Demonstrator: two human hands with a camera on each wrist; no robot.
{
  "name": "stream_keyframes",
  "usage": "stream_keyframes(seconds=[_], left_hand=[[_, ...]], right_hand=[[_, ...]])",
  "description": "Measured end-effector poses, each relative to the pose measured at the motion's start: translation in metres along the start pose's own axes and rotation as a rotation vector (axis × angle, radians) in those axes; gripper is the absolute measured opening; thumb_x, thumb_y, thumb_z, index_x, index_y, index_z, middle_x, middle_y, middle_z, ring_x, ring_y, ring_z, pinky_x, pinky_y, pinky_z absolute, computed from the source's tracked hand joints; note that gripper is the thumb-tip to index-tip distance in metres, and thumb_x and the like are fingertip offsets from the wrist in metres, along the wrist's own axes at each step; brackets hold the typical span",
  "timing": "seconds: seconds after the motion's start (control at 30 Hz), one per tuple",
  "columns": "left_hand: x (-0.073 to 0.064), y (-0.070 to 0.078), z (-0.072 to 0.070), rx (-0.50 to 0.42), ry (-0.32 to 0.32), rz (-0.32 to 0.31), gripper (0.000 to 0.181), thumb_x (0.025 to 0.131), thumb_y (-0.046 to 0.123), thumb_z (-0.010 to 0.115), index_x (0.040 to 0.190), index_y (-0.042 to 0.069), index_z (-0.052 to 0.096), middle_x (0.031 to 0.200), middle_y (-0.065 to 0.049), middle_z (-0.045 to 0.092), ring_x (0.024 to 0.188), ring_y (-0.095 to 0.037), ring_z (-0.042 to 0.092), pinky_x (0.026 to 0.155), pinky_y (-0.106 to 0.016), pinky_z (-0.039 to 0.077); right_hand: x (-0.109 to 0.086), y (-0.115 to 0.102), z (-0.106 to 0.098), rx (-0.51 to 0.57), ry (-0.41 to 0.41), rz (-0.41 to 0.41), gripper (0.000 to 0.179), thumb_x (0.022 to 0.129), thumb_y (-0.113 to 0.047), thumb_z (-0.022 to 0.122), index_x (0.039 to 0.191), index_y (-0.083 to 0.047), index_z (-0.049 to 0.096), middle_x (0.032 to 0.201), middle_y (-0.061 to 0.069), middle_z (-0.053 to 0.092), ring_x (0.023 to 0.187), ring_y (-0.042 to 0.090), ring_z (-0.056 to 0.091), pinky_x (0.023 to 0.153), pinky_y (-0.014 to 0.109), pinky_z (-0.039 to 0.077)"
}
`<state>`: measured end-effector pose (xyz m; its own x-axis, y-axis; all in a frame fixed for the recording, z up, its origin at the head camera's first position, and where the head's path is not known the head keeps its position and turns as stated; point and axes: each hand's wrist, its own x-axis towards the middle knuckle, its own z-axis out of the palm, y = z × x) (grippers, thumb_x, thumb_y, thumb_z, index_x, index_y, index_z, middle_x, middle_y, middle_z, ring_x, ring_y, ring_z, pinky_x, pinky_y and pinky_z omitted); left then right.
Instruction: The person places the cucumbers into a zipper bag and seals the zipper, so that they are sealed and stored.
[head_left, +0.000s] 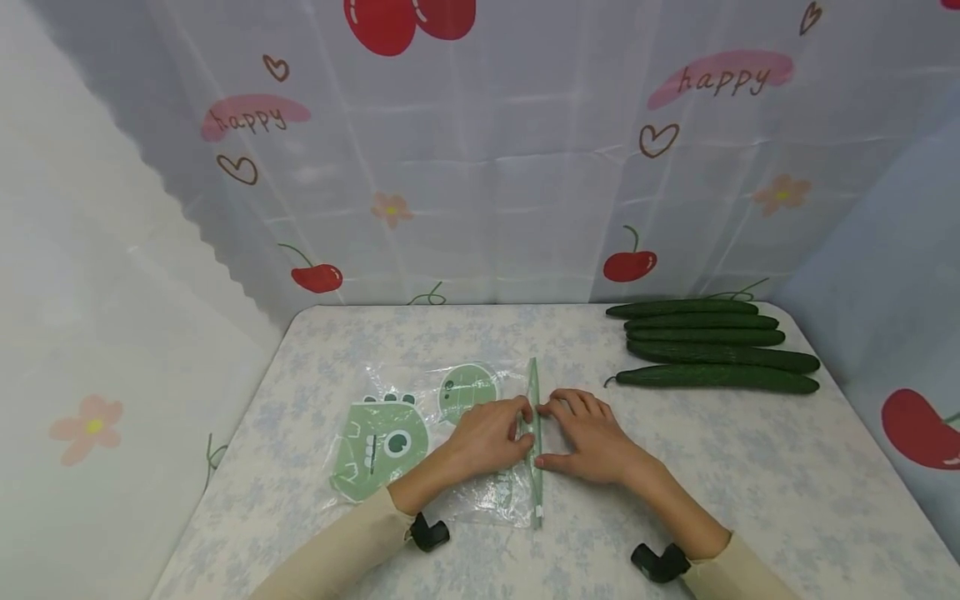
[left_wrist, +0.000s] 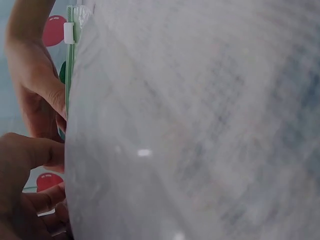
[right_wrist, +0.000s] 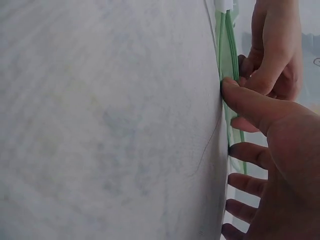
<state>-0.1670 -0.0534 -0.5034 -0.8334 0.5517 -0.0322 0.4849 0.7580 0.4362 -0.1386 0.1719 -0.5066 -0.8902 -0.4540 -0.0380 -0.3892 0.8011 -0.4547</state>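
Note:
A clear zip bag (head_left: 472,500) with green monster prints lies flat, its green zip strip (head_left: 535,492) on the right side. My left hand (head_left: 487,437) lies over the bag, curled thumb and fingers gripping it at the strip; the exact contact is partly hidden. From the other side my right hand (head_left: 596,437) reaches the strip, thumb and fingers spread, fingertips at its edge. In the right wrist view, the right hand (right_wrist: 295,145) has its thumb tip against the strip, where two green lines stand slightly apart. A white slider (left_wrist: 69,33) sits near the strip's near end.
Several cucumbers (head_left: 720,377) lie side by side at the back right of the patterned table (head_left: 600,542). Behind the table hangs a curtain (head_left: 510,233) printed with cherries and hearts. White sheeting (head_left: 97,333) stands along the left side.

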Motion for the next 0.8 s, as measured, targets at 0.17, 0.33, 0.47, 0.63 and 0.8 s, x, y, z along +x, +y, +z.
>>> stream_keyframes(seconds=[0.17,0.33,0.47,0.63,0.8], left_hand=[[0.001,0.001,-0.001,-0.033,0.007,-0.011,0.026,0.097,0.04,0.078,0.112,0.021,0.068,0.081,0.01,0.063,0.066,-0.004,0.054,0.06,-0.023,0.043],[0.003,0.001,-0.002,-0.031,0.018,0.007,0.025,0.093,0.03,0.082,0.111,0.018,0.068,0.087,0.008,0.067,0.072,-0.005,0.056,0.067,-0.024,0.046],[0.003,0.0,-0.003,-0.028,0.034,0.018,0.027,0.09,0.021,0.079,0.115,0.02,0.068,0.088,0.01,0.066,0.074,-0.005,0.057,0.067,-0.025,0.046],[-0.001,-0.001,-0.008,-0.003,0.018,0.037,0.031,0.09,0.017,0.071,0.119,0.023,0.067,0.087,0.008,0.059,0.071,-0.008,0.054,0.063,-0.026,0.043],[-0.007,-0.001,-0.02,0.138,0.031,0.067,0.014,0.091,0.021,0.069,0.105,0.02,0.068,0.087,0.006,0.058,0.068,-0.009,0.051,0.058,-0.026,0.041]], right_hand=[[0.0,0.0,0.001,-0.006,0.0,-0.006,0.071,0.093,-0.057,0.079,0.149,-0.018,0.059,0.163,0.016,0.045,0.152,0.045,0.038,0.116,0.076,0.034],[0.001,-0.001,0.001,-0.018,-0.01,0.001,0.072,0.093,-0.059,0.079,0.149,-0.019,0.059,0.164,0.016,0.044,0.153,0.045,0.038,0.117,0.075,0.034],[0.001,0.0,0.001,-0.038,-0.014,0.019,0.072,0.092,-0.06,0.079,0.149,-0.02,0.06,0.164,0.015,0.045,0.154,0.044,0.038,0.118,0.074,0.035],[0.0,0.0,0.001,0.014,-0.013,0.017,0.073,0.092,-0.057,0.081,0.15,-0.018,0.059,0.164,0.017,0.044,0.152,0.047,0.038,0.118,0.075,0.036],[-0.001,-0.003,-0.001,0.065,-0.023,0.01,0.078,0.093,-0.051,0.083,0.157,-0.017,0.055,0.163,0.02,0.043,0.15,0.05,0.038,0.118,0.072,0.038]])
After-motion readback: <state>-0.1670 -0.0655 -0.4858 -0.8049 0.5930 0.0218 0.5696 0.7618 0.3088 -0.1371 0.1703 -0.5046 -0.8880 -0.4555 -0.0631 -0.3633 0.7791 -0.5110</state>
